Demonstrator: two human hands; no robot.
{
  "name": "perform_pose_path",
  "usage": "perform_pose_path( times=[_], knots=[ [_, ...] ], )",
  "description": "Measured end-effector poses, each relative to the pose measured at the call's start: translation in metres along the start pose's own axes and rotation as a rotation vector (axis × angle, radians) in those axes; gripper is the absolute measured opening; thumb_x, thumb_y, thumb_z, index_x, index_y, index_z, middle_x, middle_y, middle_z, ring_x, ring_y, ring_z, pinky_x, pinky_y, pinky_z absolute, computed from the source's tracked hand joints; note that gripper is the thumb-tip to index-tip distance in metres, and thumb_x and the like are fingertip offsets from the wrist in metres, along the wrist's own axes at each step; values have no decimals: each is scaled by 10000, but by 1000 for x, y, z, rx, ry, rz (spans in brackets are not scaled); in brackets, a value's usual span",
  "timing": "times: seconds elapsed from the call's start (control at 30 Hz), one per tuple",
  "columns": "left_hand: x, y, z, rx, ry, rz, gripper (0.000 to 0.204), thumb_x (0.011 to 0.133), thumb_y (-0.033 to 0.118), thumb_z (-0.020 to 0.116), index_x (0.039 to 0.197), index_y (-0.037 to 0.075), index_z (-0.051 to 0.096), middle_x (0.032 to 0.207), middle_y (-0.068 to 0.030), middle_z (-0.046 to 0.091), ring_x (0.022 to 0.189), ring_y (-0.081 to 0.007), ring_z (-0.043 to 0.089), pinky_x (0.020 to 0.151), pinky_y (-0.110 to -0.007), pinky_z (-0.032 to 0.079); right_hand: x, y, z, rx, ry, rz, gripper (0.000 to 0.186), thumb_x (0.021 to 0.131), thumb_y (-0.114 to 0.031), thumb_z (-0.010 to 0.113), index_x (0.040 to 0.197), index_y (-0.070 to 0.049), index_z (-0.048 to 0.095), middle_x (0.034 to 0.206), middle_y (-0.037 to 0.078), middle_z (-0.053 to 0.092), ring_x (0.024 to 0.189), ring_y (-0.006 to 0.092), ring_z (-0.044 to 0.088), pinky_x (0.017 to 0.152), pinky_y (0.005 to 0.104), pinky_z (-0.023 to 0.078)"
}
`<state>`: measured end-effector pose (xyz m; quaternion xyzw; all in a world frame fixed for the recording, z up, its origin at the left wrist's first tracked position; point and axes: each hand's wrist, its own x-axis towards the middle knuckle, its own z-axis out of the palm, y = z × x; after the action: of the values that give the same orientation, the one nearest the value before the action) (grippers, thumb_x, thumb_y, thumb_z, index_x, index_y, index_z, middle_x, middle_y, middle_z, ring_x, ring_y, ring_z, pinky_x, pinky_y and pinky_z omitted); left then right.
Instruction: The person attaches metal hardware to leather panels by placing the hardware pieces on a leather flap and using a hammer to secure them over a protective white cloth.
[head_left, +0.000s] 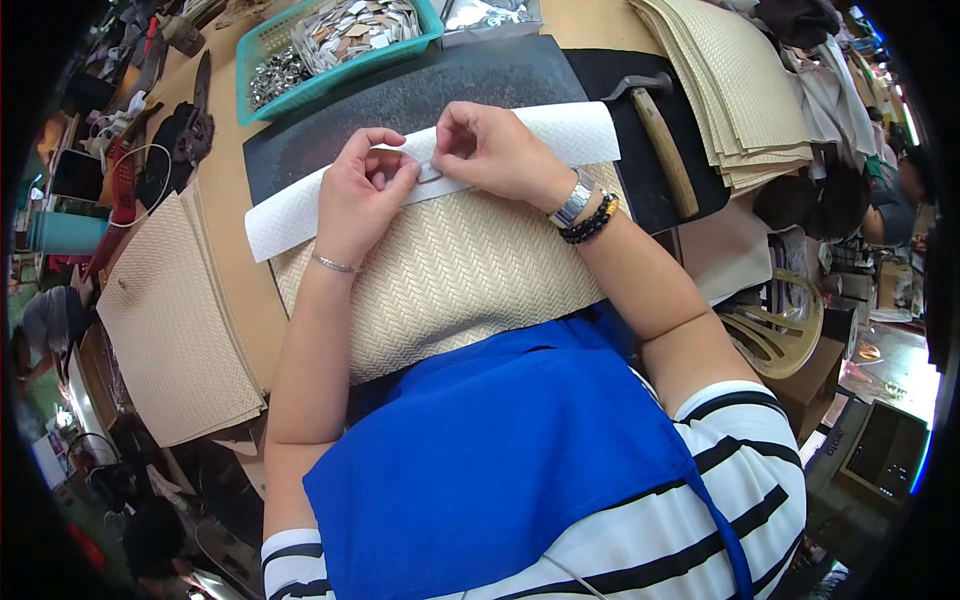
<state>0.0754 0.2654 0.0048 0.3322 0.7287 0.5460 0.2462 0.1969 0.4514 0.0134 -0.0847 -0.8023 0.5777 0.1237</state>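
Note:
A cream sheet with a woven herringbone pattern (460, 270) lies in front of me, its near edge against my blue apron. Along its far edge runs a white textured strip (572, 132), folded back. At the middle of that edge sits a small grey metal piece (429, 174), mostly covered by fingertips. My left hand (365, 190) pinches at its left side with thumb and index finger, the other fingers curled. From the right, my right hand (495, 150) has thumb and index finger closed in a pinch at the same small piece.
A dark slab (440, 85) lies beneath the work. Beyond it stands a teal basket (243, 75) of metal fittings and small chips. On a black mat at right rests a hammer (665, 150). Stacks of woven sheets lie at left (180, 320) and far right (730, 95).

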Motion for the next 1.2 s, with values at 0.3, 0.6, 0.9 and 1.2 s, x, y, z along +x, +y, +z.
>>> perform_pose_path(
  times=[0.3,0.6,0.9,1.2],
  knots=[
    [1,2,3,18,17,0,319,940,55,766,1221,63,615,963,-6,737,730,11,523,638,-164,415,3,-11,1,-142,-22,10,154,891,-58,738,921,-18,593,809,-4,625,754,65,580,690,268,513],
    [-5,12,11,249,110,114,250,928,84,758,1139,53,628,928,18,720,714,-6,513,625,-195,422,1,-8,2,-171,-26,-24,129,891,-57,730,952,-19,623,811,-17,624,737,60,570,677,256,504],
    [-5,4,3,131,57,93,249,901,91,788,1098,55,640,891,49,696,695,-4,446,632,-182,396,2,-6,1,-52,-31,61,135,890,-48,745,934,-31,619,819,-37,623,742,41,573,660,234,504],
    [2,3,5,22,16,-35,346,911,67,767,1203,39,583,937,-1,715,831,-36,612,771,-213,512,2,-7,1,-59,-37,63,147,884,-50,751,934,-29,615,821,-31,639,750,40,586,669,235,509]
  ],
)
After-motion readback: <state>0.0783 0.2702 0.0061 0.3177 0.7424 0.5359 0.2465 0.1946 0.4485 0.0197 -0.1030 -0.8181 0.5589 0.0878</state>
